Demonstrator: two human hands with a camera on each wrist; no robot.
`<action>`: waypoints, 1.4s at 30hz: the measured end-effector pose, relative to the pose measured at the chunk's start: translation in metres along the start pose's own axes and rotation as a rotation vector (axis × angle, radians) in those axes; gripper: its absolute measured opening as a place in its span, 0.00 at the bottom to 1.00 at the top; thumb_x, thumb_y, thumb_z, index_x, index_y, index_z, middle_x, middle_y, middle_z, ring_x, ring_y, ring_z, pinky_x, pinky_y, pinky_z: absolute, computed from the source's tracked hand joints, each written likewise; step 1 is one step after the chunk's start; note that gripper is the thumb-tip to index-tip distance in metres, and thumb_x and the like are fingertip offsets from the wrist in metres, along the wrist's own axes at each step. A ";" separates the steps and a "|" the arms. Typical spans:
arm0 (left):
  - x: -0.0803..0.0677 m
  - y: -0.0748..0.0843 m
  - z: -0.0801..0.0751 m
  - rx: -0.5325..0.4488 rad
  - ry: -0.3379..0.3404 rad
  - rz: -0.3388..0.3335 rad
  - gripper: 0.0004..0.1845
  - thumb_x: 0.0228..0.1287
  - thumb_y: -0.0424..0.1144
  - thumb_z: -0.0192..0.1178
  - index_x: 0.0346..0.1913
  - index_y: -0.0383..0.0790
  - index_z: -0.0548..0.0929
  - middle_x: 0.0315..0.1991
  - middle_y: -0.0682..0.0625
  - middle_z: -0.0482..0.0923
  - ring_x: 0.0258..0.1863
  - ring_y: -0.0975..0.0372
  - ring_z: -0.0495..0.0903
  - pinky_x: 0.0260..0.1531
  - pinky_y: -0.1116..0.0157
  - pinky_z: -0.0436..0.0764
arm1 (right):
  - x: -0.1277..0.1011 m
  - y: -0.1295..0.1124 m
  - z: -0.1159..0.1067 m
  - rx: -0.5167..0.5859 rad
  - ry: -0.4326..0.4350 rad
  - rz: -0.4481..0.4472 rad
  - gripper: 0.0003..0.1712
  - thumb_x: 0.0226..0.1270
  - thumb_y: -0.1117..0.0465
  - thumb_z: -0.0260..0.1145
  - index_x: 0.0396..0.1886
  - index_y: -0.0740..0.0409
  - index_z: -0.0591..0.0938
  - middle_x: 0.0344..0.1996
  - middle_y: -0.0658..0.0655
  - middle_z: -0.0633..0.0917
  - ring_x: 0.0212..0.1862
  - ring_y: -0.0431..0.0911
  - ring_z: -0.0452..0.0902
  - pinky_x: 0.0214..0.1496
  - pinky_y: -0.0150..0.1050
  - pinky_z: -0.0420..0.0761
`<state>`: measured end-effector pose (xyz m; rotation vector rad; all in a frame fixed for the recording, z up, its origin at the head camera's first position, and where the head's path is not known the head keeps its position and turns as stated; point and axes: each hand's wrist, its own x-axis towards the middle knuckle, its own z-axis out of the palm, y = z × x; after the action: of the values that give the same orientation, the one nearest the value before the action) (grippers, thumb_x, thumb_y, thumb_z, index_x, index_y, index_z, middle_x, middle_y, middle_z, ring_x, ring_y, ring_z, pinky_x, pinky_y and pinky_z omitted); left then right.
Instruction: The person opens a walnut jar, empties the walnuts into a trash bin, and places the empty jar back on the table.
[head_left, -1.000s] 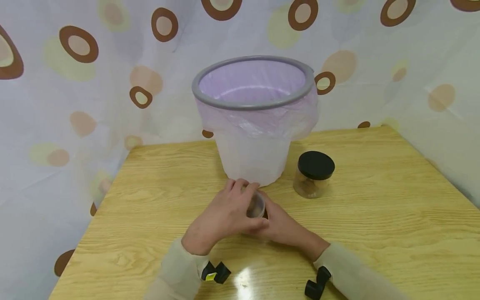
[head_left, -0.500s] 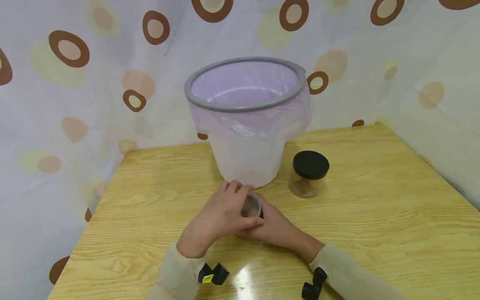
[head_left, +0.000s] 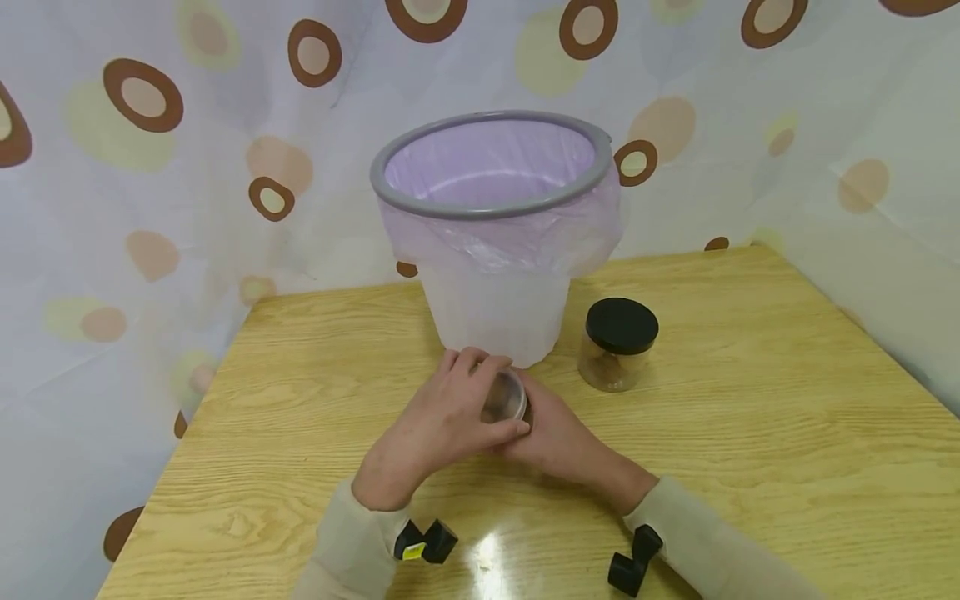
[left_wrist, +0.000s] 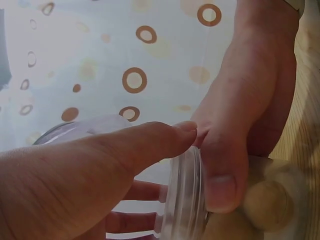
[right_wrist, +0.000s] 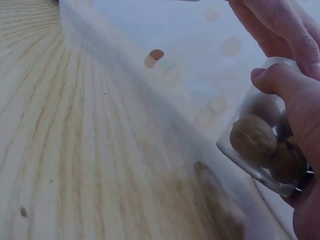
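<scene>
A clear jar [right_wrist: 235, 152] with several walnuts [right_wrist: 253, 137] inside is held tilted between both hands, in front of the bin. My left hand [head_left: 438, 417] grips the clear ridged lid [left_wrist: 182, 200], its thumb on the near side and its fingers round the far side. The jar's body is wrapped by my right hand [head_left: 558, 433], with the thumb lying along the wall just below the lid in the left wrist view. In the head view the hands hide most of the jar, and only the lid's top [head_left: 507, 395] shows between them.
A white bin [head_left: 495, 308] with a grey rim and a purple liner stands right behind the hands. To its right, a clear jar with a black lid [head_left: 622, 326] stands on the wooden table [head_left: 750, 417]. A patterned sheet hangs behind.
The view first shifted slightly. Over the last half second both hands have risen a little with the jar, and its lid turns more toward the head camera. The grips look the same.
</scene>
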<state>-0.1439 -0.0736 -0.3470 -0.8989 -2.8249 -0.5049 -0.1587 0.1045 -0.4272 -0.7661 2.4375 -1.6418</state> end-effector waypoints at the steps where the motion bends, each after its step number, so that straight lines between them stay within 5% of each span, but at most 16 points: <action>1: 0.000 0.000 0.000 -0.004 0.004 -0.001 0.36 0.57 0.58 0.70 0.64 0.44 0.74 0.58 0.44 0.73 0.55 0.50 0.72 0.49 0.55 0.81 | 0.000 -0.002 -0.001 -0.014 0.008 0.000 0.50 0.52 0.54 0.79 0.73 0.39 0.62 0.65 0.49 0.73 0.62 0.47 0.75 0.60 0.45 0.78; 10: 0.001 0.003 -0.003 -0.028 0.045 0.017 0.36 0.57 0.56 0.71 0.64 0.45 0.72 0.58 0.44 0.72 0.55 0.49 0.72 0.47 0.55 0.82 | -0.003 -0.018 -0.018 -0.206 0.047 -0.049 0.53 0.47 0.57 0.79 0.74 0.43 0.64 0.65 0.46 0.74 0.62 0.43 0.74 0.62 0.47 0.77; 18: 0.003 0.002 -0.003 -0.113 0.055 0.044 0.35 0.56 0.52 0.72 0.64 0.44 0.72 0.58 0.44 0.72 0.58 0.51 0.73 0.60 0.54 0.76 | -0.005 -0.027 -0.026 -0.408 0.083 -0.075 0.53 0.43 0.54 0.79 0.72 0.51 0.66 0.63 0.52 0.76 0.61 0.48 0.75 0.61 0.48 0.78; 28: 0.002 0.000 -0.001 -0.197 0.029 0.032 0.37 0.57 0.51 0.72 0.66 0.43 0.70 0.61 0.44 0.70 0.61 0.52 0.71 0.62 0.55 0.74 | -0.007 -0.031 -0.031 -0.559 0.085 -0.073 0.52 0.45 0.49 0.77 0.71 0.55 0.67 0.62 0.56 0.77 0.61 0.52 0.75 0.62 0.51 0.77; 42: 0.002 -0.005 0.006 -0.208 0.156 0.172 0.37 0.57 0.50 0.72 0.65 0.37 0.70 0.60 0.43 0.72 0.61 0.54 0.73 0.64 0.58 0.75 | -0.010 -0.041 -0.037 -0.707 0.119 -0.132 0.53 0.43 0.48 0.79 0.69 0.62 0.68 0.60 0.61 0.78 0.62 0.58 0.74 0.65 0.54 0.74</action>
<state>-0.1489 -0.0743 -0.3537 -1.0763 -2.5609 -0.8175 -0.1492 0.1283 -0.3771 -0.9319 3.1413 -0.8358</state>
